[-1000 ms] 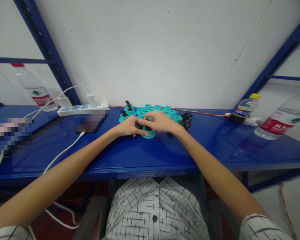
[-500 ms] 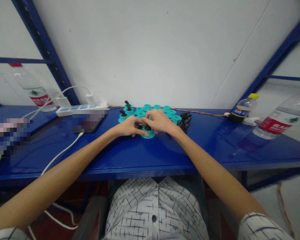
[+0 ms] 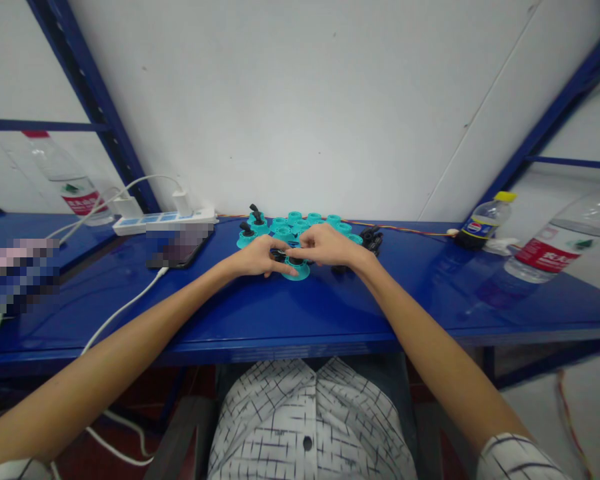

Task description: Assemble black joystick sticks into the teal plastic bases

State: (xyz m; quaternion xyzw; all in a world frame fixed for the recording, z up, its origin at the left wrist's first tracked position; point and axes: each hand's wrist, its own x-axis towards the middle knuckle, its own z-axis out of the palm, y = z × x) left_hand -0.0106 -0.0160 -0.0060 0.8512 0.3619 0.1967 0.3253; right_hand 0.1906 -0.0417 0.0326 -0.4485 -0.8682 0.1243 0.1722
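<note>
A teal flanged spool [image 3: 297, 271] stands upright on the blue table, with a black piece in its top. My left hand [image 3: 257, 257] is wrapped round its left side, thumb along the front. From the right, my right hand [image 3: 327, 245] reaches over the spool's top, its fingers pinched at the black piece; what lies between the fingertips is hidden. Just left of my hands stand two teal spools with black pieces sticking up, one in front [image 3: 247, 235] and one behind [image 3: 256, 217]. Several more teal spools [image 3: 333, 221] are grouped behind my hands, with a pile of black parts [image 3: 371, 239] to their right.
A power strip [image 3: 165, 220] with white chargers and a phone [image 3: 180, 245] on a white cable lie at left. Water bottles stand at far left [image 3: 75, 190] and right [image 3: 555, 247], beside a yellow-capped cola bottle [image 3: 485, 223]. A thin wire [image 3: 405, 229] runs along the wall.
My right hand has shifted slightly, its fingers now stretched more flatly toward the left over the spool. My left hand stays round the spool.
</note>
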